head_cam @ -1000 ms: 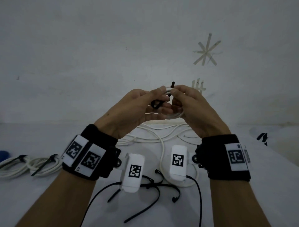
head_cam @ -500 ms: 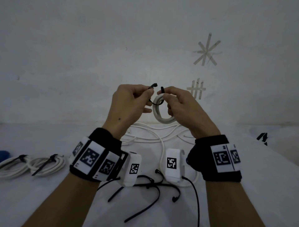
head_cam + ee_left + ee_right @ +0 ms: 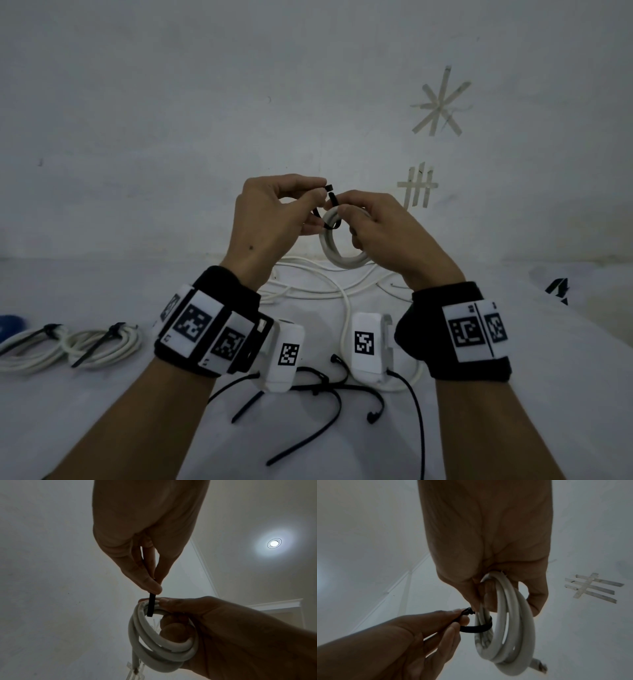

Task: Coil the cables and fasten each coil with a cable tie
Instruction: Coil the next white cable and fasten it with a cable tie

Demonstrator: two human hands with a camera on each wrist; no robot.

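A small white cable coil (image 3: 343,262) hangs in the air from my right hand (image 3: 339,209), whose fingers curl through and around it (image 3: 513,628). A black cable tie (image 3: 331,224) loops round the coil's top left strands (image 3: 477,629). My left hand (image 3: 320,192) pinches the tie's head end (image 3: 466,612) between thumb and forefinger. In the left wrist view the black strip (image 3: 151,606) runs down from that pinch across the coil (image 3: 163,650). The tie's two ends stand close together above the coil and are not joined.
Two tied white coils (image 3: 102,342) (image 3: 30,347) lie at the table's left, by a blue object (image 3: 10,323). Loose white cable (image 3: 308,291) sprawls under my hands. Several spare black ties (image 3: 325,390) lie near the front. Tape marks (image 3: 440,102) are on the wall.
The hands drew apart, baring the coil and the tie looped around it. Over the last half second the tie's two ends have come closer together above the coil.
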